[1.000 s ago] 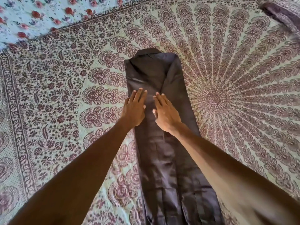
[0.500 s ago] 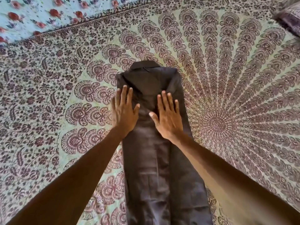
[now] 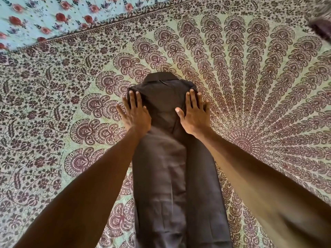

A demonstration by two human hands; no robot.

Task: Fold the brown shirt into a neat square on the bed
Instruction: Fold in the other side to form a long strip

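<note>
The brown shirt (image 3: 172, 176) lies flat on the bed as a long narrow strip, sides folded in, its collar at the far end. My left hand (image 3: 136, 115) presses flat on the shirt's left edge near the shoulder, fingers spread and partly on the bedspread. On the right edge, at the same height, my right hand (image 3: 194, 115) lies flat with fingers apart. Neither hand grips the cloth. The shirt's near end runs out of the bottom of the view.
The bed is covered by a pale green bedspread (image 3: 259, 86) with a dark maroon peacock-feather print. A light blue floral sheet (image 3: 44, 17) shows at the far left. A dark patterned cloth (image 3: 322, 27) sits at the far right corner.
Both hands have slid up the shirt toward the collar and apart, from the middle of the strip to its left and right edges near the shoulders.
</note>
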